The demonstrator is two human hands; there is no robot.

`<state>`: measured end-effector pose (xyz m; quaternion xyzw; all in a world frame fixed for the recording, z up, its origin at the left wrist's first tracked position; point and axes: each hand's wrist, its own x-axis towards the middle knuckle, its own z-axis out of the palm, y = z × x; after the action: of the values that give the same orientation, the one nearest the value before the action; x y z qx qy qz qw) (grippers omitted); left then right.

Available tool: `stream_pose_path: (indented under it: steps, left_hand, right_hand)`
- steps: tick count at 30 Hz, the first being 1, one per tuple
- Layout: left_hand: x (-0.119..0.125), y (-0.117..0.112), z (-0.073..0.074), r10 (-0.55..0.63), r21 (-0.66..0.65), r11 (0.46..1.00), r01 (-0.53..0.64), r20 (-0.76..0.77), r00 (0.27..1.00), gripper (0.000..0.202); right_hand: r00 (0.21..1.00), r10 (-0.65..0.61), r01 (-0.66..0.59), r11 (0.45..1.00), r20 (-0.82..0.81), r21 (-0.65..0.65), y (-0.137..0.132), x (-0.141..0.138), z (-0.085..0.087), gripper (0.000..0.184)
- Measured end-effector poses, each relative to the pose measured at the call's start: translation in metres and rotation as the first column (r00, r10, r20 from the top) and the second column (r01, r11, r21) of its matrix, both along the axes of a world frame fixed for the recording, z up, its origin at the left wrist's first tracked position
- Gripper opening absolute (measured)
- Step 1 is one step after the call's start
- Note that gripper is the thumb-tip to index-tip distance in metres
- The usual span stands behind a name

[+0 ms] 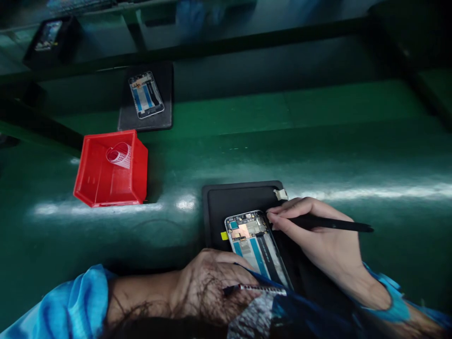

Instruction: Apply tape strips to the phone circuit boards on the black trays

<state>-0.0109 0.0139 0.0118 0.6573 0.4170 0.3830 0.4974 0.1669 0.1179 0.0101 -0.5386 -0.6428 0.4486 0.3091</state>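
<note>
A glossy dark green counter (318,155) carries a red open-topped plastic bin (106,176) with a curl of white strip inside, well left of a black rectangular work mat (240,197); on that mat lies the opened silver-framed phone (256,245), its long axis running from upper left to lower right, circuit-board end pointing away from the person, no writing legible on it. The left hand (208,287) rests by the phone's near end, fingers curled against it with a thin dark tool under them, though whether it grips the tool I cannot tell. The right hand (318,235) pinches a slim black stylus (328,223), tip at the phone's far right corner.
</note>
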Motion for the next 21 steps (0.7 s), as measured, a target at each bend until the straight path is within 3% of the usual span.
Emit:
stream_pose_path:
  steps: [8, 21]
  left_hand:
    - [0.0024, -0.0007, -0.0056, 0.042, 0.089, 0.995, -0.043, 0.016, 0.999, 0.008]
    - [0.0021, -0.0009, -0.0062, 0.04, 0.11, 0.993, -0.038, -0.008, 0.999, 0.008]
  right_hand:
    - [1.0, 0.023, -0.023, 0.999, -0.002, 0.028, 0.0001, -0.0001, -0.0032, 0.012]
    - [0.993, 0.092, -0.084, 0.991, -0.074, 0.107, -0.0033, 0.0028, -0.0074, 0.014]
